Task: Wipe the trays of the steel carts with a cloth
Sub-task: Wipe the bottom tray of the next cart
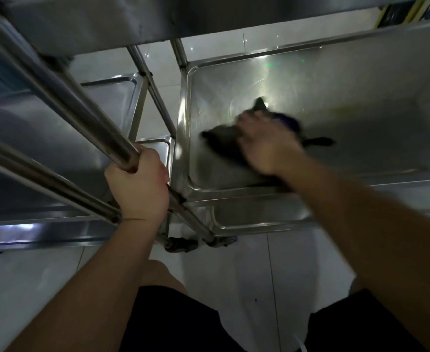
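1. The right hand (pixel 267 146), right of centre in the frame, lies palm-down on a dark cloth (pixel 224 138). It is blurred; whether the fingers lie flat or curl into the cloth I cannot tell.
2. The cloth lies on the floor of a steel tray (pixel 361 97) in the upper right of the frame, near the tray's left wall. Its ends stick out left, up and right of the hand.
3. The left hand (pixel 139 185), at centre left, grips a steel tube (pixel 64 97) that runs up to the upper left; fingers pressed together and curled round it, thumb over the tube's end.
4. A second tray (pixel 259 219) sits below the first, at the middle right.
5. More steel trays (pixel 31 138) fill the left of the frame.
6. White tile floor (pixel 259 275) and black shorts (pixel 173 321) are at the bottom.
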Demonstrator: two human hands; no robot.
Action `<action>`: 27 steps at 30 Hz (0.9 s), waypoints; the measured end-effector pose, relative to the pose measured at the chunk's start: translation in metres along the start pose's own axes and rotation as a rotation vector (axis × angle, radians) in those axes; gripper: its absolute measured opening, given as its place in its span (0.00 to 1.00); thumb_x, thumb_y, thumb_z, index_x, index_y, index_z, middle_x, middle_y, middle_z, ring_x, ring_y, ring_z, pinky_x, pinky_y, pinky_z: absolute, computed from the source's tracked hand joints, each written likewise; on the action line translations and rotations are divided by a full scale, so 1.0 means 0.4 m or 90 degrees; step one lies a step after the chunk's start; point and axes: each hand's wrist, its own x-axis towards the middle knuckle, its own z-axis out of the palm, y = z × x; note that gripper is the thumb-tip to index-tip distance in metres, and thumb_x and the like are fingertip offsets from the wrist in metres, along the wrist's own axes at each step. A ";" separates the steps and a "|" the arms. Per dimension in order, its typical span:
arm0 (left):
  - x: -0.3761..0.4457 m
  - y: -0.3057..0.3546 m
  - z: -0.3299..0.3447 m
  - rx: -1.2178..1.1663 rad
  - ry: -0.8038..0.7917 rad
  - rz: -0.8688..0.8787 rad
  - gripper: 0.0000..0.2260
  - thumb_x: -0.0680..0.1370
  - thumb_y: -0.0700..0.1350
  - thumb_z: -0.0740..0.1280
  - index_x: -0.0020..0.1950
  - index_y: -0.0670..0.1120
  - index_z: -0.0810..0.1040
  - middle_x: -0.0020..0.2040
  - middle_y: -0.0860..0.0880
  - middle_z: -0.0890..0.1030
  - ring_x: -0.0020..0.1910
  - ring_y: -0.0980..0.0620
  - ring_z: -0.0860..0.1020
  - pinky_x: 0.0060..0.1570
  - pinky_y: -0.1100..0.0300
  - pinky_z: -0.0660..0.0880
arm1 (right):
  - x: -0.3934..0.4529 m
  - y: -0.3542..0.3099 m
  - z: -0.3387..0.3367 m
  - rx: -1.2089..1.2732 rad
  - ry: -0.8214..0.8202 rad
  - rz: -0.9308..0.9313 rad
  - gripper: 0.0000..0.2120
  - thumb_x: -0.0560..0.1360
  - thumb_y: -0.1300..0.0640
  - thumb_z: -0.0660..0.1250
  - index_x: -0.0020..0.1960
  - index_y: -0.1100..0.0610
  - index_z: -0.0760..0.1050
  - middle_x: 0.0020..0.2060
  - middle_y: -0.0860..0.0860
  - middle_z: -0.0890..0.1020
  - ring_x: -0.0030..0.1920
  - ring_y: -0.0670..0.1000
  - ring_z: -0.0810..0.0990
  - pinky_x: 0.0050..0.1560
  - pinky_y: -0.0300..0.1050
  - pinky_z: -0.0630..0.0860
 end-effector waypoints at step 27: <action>0.015 -0.012 -0.027 -0.024 -0.098 0.032 0.15 0.70 0.37 0.62 0.28 0.55 0.73 0.23 0.52 0.68 0.23 0.51 0.67 0.31 0.57 0.67 | 0.003 0.074 -0.015 0.002 -0.063 -0.155 0.26 0.84 0.39 0.54 0.80 0.43 0.65 0.81 0.41 0.63 0.83 0.49 0.56 0.81 0.55 0.55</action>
